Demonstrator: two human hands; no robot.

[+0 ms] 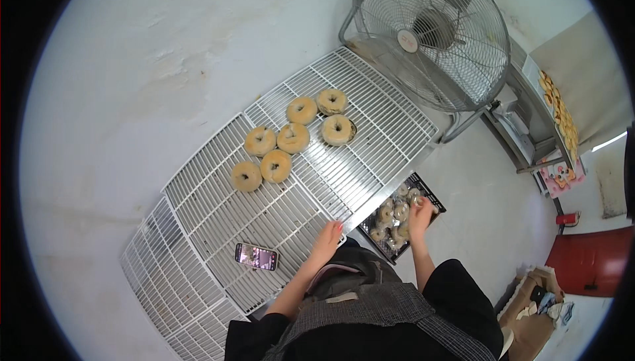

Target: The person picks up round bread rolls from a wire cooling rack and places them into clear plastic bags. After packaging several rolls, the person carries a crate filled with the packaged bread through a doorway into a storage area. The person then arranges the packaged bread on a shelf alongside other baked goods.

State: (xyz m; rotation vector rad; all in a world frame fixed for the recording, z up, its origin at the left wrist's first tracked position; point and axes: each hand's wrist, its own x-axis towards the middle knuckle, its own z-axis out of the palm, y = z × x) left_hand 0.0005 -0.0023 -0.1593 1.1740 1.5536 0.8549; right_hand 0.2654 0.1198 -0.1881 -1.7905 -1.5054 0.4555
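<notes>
- left hand [325, 243] is at the rack [264, 203]'s near edge, fingers close together, can't tell if they're gripping it
- right hand [420, 219] is down over the black crate [380, 250], fingers curled by the wrapped bagels [401, 211] in there, can't tell if it's pinching one
- seven unwrapped bagels [293, 137] sit on the rack
- phone [256, 256] lies left of them, screen lit
- big fan [430, 37] stands past the far end

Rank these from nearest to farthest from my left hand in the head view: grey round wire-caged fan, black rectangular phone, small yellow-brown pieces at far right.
1. Black rectangular phone: left of your left hand, on the white wire rack.
2. Grey round wire-caged fan: ahead and right.
3. Small yellow-brown pieces: farther off, right.
</notes>
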